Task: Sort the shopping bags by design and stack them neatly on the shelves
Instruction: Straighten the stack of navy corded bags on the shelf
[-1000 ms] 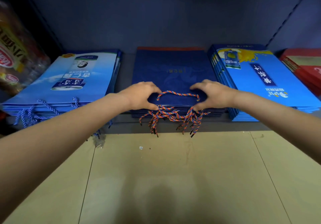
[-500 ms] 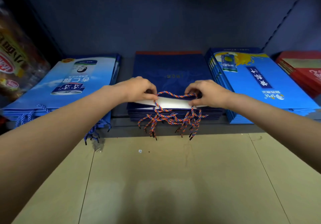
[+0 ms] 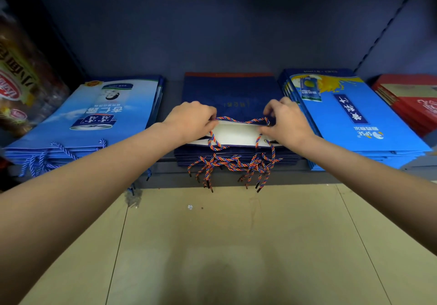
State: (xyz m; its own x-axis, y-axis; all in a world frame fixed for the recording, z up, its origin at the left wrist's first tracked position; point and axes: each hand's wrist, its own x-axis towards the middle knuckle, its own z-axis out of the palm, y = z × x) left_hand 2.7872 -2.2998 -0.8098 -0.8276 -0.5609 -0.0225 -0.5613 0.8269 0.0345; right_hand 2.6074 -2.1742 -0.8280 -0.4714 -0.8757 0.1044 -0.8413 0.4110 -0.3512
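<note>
A stack of dark navy bags (image 3: pixel 230 91) lies flat in the middle of the bottom shelf, its multicoloured rope handles (image 3: pixel 233 165) hanging over the front edge. My left hand (image 3: pixel 190 120) and my right hand (image 3: pixel 287 121) pinch the top bag's mouth at its two corners and hold it lifted open, so the white inside (image 3: pixel 234 133) shows. One rope handle runs between my hands along the raised edge. A stack of light blue bags (image 3: pixel 94 120) lies to the left, a stack of bright blue bags with yellow print (image 3: pixel 350 113) to the right.
Red bags (image 3: pixel 416 106) lie at the far right of the shelf. Packaged goods in clear wrap (image 3: pixel 21 80) stand at the far left. The shelf's front edge (image 3: pixel 165 177) sits low above a beige tiled floor (image 3: pixel 224 245).
A second ago both hands pressed flat on the closed top navy bag. They have since pinched its front edge and raised it, opening the mouth wider and exposing the white inside.
</note>
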